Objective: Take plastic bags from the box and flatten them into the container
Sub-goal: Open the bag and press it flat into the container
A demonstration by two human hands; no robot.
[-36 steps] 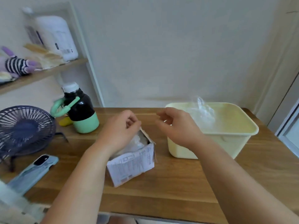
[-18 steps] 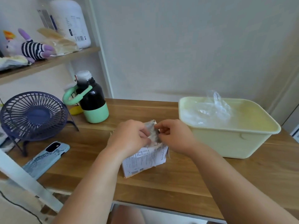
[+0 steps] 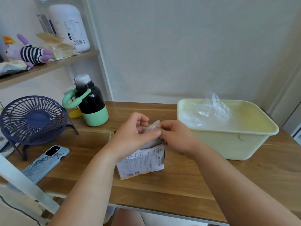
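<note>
A small wad of clear, crinkled plastic bag (image 3: 153, 127) is sitting pinched between both hands directly above the open top of the box (image 3: 143, 162), its film looking thin, glossy and slightly grey where it is bunched. The left hand (image 3: 133, 136) is closing thumb and fingers on the bag's left side, and the right hand (image 3: 175, 136) is clamping its fingertips on the right side, so both grips are shut on the same piece. The box is standing near the middle of the wooden table (image 3: 179, 190), a small white cardboard carton printed with fine dark text and barcodes, its torn top flaps showing raw brown edges. More pale film is showing inside its mouth, partly hidden by the hands. Toward the table's far right corner, the container (image 3: 236, 144) is resting close to the wall: a pale yellow, smooth plastic tub with rounded corners and a broad rim. Inside it, other transparent bags (image 3: 210, 111) are lying against its left half, one crumpled tip poking above the rim. Along the table's left edge a dark blue wire-grille fan (image 3: 32, 119) is standing, a phone (image 3: 45, 162) in a light blue patterned case is lying flat near the front, and a black bottle (image 3: 91, 105) with a mint green base and loop handle is standing by the back edge.
</note>
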